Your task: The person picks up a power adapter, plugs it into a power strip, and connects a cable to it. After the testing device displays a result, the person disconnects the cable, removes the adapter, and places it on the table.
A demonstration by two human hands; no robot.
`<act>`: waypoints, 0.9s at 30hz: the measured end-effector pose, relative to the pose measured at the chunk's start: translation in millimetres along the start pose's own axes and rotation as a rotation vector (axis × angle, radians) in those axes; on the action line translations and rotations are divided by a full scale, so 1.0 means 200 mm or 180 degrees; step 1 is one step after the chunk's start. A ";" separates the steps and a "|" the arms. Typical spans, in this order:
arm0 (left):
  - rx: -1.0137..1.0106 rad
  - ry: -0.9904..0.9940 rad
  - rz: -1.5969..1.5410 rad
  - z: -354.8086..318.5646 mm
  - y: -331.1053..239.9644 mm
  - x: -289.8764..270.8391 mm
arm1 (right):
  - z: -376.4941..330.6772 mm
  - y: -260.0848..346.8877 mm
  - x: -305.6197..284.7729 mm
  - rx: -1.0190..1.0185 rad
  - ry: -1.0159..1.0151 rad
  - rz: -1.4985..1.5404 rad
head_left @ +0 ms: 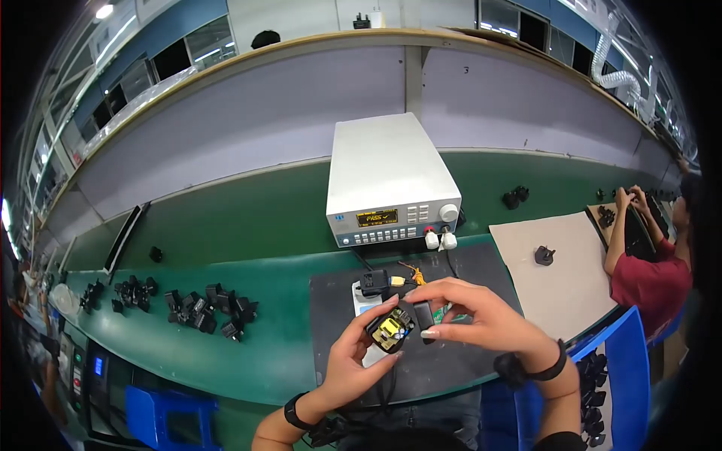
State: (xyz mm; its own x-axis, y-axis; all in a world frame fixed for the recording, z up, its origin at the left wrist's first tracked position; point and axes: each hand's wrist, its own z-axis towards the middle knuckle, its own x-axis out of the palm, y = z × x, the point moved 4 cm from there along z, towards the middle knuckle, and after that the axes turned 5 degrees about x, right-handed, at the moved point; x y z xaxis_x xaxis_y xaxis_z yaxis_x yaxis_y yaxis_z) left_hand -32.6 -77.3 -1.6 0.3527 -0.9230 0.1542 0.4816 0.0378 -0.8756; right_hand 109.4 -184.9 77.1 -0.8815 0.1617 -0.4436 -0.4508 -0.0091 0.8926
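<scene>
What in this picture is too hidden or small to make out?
- Open plug: its underside, covered by the left hand, head view.
- Black cover: mostly behind right hand fingers.
- Tester buttons: too small.
- Black parts: too small to tell apart.

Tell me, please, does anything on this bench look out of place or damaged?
Nothing looks damaged. The left hand holds an open adapter half with its circuit board bare; the right hand holds a black cover beside it. One lone black plug lies apart on the grey sheet.
</scene>
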 end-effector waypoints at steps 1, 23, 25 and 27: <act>0.0108 -0.0057 0.0126 -0.02 0.00 0.00 | -0.01 0.00 0.04 -0.0009 0.0028 -0.0033; 0.0256 -0.1205 0.0634 -0.13 0.22 0.01 | -0.14 -0.32 0.35 0.0419 -0.1431 0.0514; 0.0248 -0.1188 0.0775 -0.14 0.22 0.01 | -0.14 -0.30 0.36 0.0167 -0.1552 -0.0144; 0.0238 -0.1164 0.0912 -0.14 0.22 0.01 | -0.14 -0.27 0.37 0.0167 -0.1842 -0.0169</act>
State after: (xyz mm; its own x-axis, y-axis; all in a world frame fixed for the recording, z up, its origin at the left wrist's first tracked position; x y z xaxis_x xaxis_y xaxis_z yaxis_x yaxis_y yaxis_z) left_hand -33.6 -88.9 -51.7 0.7328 -0.6764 0.0740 0.3754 0.3112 -0.8731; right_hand 65.6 -200.1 -6.7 -0.6311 0.6735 -0.3847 -0.4718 0.0604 0.8796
